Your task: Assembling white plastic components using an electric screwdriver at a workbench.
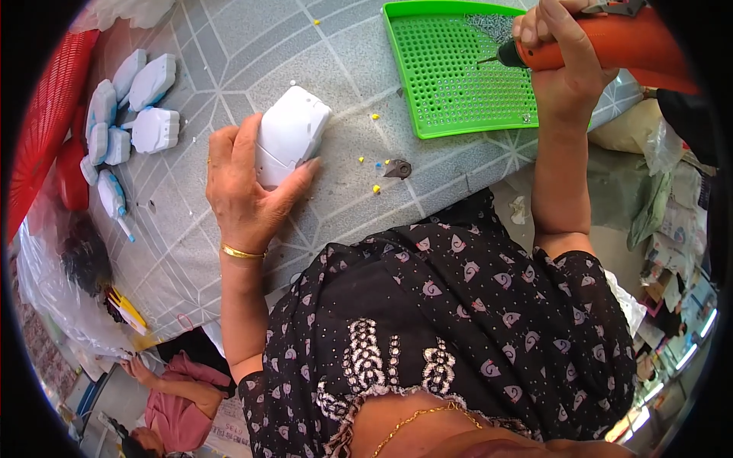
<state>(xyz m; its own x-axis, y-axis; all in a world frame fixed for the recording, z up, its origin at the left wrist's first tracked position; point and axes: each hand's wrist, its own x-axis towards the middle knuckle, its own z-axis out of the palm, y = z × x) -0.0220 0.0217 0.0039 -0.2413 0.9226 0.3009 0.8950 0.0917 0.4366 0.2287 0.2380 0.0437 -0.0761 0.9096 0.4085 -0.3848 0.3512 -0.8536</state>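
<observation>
My left hand (248, 172) is closed around a white plastic casing (294, 126) on the patterned grey tabletop, thumb along its near edge and fingers on its left side. In my right hand (561, 65), at the upper right, is an orange electric screwdriver (618, 46) with a black nose. Its thin bit points left, over a green perforated tray (466, 84). Small screws (492, 28) lie heaped in the tray's far part. Whether a screw sits on the bit is too small to tell.
White and blue plastic pieces (155, 130) lie grouped at the left, beside a red mesh basket (46, 137). Yellow bits (376, 189) and a small dark metal part (397, 169) lie between casing and tray. Another person (179, 401) sits at the lower left, near a yellow cutter (126, 309).
</observation>
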